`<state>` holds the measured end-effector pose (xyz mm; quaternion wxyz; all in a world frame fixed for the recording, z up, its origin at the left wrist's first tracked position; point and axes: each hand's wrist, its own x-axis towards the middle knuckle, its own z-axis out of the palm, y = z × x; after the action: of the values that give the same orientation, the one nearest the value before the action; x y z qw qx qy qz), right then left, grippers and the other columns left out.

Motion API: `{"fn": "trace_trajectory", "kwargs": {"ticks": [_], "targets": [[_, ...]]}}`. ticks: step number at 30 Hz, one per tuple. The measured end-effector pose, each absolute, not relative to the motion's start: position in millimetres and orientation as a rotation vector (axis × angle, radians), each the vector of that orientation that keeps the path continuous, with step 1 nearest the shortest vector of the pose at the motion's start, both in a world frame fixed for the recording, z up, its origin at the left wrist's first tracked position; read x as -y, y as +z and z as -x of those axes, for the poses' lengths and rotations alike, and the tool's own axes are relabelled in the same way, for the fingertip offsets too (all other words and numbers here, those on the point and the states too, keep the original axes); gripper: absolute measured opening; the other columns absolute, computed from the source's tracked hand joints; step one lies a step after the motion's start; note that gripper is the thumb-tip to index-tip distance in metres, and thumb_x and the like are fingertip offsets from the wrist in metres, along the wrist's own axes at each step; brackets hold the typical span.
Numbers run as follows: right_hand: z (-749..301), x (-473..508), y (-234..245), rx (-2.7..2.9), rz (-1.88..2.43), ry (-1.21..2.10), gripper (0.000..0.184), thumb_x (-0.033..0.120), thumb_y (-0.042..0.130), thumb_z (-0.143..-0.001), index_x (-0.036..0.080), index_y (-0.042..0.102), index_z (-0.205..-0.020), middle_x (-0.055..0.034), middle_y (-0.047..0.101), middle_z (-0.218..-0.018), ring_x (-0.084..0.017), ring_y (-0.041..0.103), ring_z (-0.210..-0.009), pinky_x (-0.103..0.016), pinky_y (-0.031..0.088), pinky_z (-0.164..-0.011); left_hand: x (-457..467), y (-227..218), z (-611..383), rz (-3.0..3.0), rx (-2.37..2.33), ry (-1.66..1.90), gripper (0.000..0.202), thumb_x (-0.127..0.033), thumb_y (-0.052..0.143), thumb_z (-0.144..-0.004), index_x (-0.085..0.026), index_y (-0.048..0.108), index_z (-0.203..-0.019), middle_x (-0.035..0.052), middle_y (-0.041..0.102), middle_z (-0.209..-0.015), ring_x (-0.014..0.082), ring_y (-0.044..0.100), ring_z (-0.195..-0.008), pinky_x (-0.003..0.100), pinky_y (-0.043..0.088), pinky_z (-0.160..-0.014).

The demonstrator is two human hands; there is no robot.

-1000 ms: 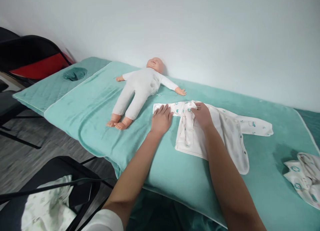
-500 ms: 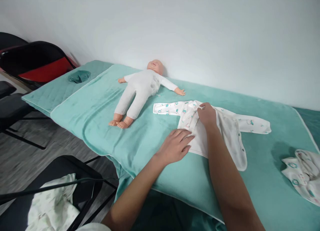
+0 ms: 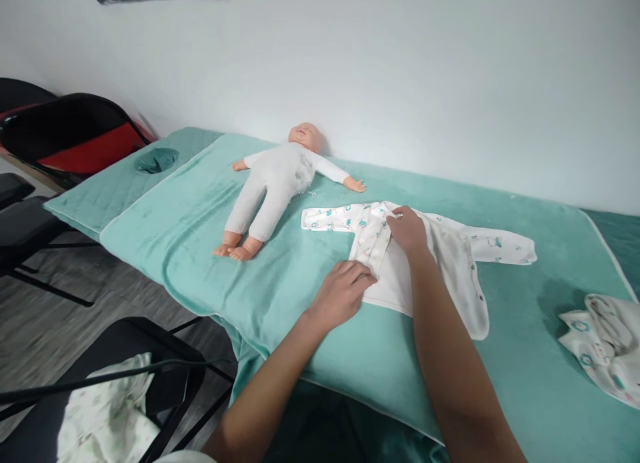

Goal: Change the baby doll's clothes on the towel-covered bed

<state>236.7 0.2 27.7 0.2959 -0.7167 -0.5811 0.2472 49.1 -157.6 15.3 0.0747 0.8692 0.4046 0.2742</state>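
A white baby shirt [image 3: 393,283] with a green print lies spread on a green-covered bed, its right-hand front panel folded out to show snaps along the edge. My right hand [image 3: 409,231] pinches the printed left front panel near the neckline. Lower down, my left hand [image 3: 345,291] has its fingers drawn together on the bottom corner of that same panel, by the hem. A baby doll [image 3: 277,173] in a white body lies on its back behind and to the left, arms spread, apart from both hands.
The bed [image 3: 240,303] stands against a white wall and has a face hole [image 3: 157,160] at its left end. Bundled printed clothing [image 3: 607,346] lies at the right. A black chair [image 3: 135,336] at the front left holds a printed cloth [image 3: 107,409]; more chairs stand behind.
My left hand's fingers have gone from spread to closed on the panel's lower corner. The panel now lies flatter and straighter. My right hand keeps its pinch near the neckline.
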Motion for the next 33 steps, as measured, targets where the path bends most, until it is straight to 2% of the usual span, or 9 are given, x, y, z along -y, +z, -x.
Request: {"fn": "trace_trajectory", "kwargs": {"ticks": [5,10,14,17,19,21,25,29,33], "targets": [[-238.2,-3.9,24.9,1.503,1.863,0.762,0.02,0.029,0.059,-0.079,0.024,0.062,-0.098,-0.002,0.067,-0.073,-0.026,0.065,-0.077,-0.037,0.048,-0.077,155.4,10.7,-52.0,-2.616,-1.363,0.891,0.017,-0.02,0.047,-0.1,-0.02,0.064,-0.102,0.0053,0.069,-0.096,0.0189,0.057,-0.088,0.035,0.042,-0.075],[-237.4,-3.8,27.1,1.435,1.792,0.852,0.021,0.031,0.058,-0.078,0.023,0.062,-0.097,-0.0014,0.068,-0.076,-0.021,0.064,-0.063,-0.034,0.049,-0.068,156.1,11.2,-51.7,-2.447,-1.427,0.999,0.021,-0.03,0.046,-0.103,-0.019,0.062,-0.095,0.0045,0.069,-0.093,0.0175,0.059,-0.087,0.035,0.043,-0.078],[-236.0,-1.1,28.4,1.405,1.771,0.882,0.022,0.03,0.058,-0.077,0.023,0.062,-0.098,-0.0002,0.067,-0.072,-0.021,0.063,-0.061,-0.034,0.049,-0.067,158.7,17.3,-55.2,-2.54,-1.45,0.814,0.031,-0.051,0.062,-0.092,-0.021,0.065,-0.1,0.0064,0.068,-0.103,0.0225,0.059,-0.095,0.039,0.04,-0.079],[-235.8,-0.8,27.2,1.403,1.765,0.892,0.021,0.028,0.058,-0.077,0.024,0.062,-0.097,0.0016,0.063,-0.064,-0.023,0.063,-0.065,-0.035,0.048,-0.07,160.2,19.0,-58.1,-2.535,-1.483,0.754,0.027,-0.042,0.069,-0.088,-0.023,0.064,-0.107,0.0065,0.067,-0.107,0.0244,0.058,-0.098,0.041,0.04,-0.079],[-236.2,-1.6,25.4,1.399,1.755,0.901,0.02,0.028,0.059,-0.077,0.024,0.061,-0.096,0.0025,0.061,-0.06,-0.023,0.063,-0.065,-0.035,0.048,-0.071,160.5,17.8,-58.9,-2.518,-1.504,0.754,0.017,-0.032,0.065,-0.09,-0.023,0.064,-0.105,0.0058,0.068,-0.105,0.0241,0.057,-0.098,0.041,0.039,-0.079],[-237.2,-2.7,23.5,1.389,1.74,0.913,0.019,0.028,0.06,-0.076,0.024,0.061,-0.095,0.003,0.06,-0.059,-0.022,0.062,-0.064,-0.035,0.048,-0.07,160.4,15.6,-58.9,-2.504,-1.527,0.77,0.009,-0.029,0.058,-0.095,-0.022,0.062,-0.098,0.0053,0.068,-0.1,0.023,0.057,-0.095,0.041,0.039,-0.078],[-238.9,-3.1,23.7,1.338,1.675,0.976,0.021,0.029,0.063,-0.073,0.024,0.061,-0.093,0.0032,0.06,-0.061,-0.02,0.059,-0.058,-0.034,0.049,-0.066,160.3,11.2,-57.6,-2.432,-1.519,0.906,0.018,-0.03,0.049,-0.1,-0.02,0.059,-0.09,0.0062,0.068,-0.097,0.0218,0.059,-0.091,0.039,0.042,-0.079],[-232.4,3.0,34.5,1.258,1.535,1.07,0.029,0.038,0.063,-0.077,0.023,0.062,-0.101,0.0007,0.066,-0.076,-0.018,0.063,-0.067,-0.032,0.053,-0.066,162.6,7.7,-53.1,-1.928,-1.596,1.229,0.016,-0.033,0.051,-0.098,-0.021,0.057,-0.088,0.0029,0.067,-0.085,0.0178,0.058,-0.077,0.033,0.043,-0.073],[-216.2,13.3,45.2,1.201,1.107,1.28,0.044,0.044,0.068,-0.08,0.025,0.057,-0.117,-0.0033,0.073,-0.106,-0.019,0.067,-0.102,-0.034,0.055,-0.086,164.0,5.4,-46.7,-1.299,-1.668,1.528,0.024,-0.041,0.056,-0.095,-0.022,0.053,-0.081,-0.0014,0.054,-0.072,0.0144,0.052,-0.07,0.028,0.041,-0.067]]}}
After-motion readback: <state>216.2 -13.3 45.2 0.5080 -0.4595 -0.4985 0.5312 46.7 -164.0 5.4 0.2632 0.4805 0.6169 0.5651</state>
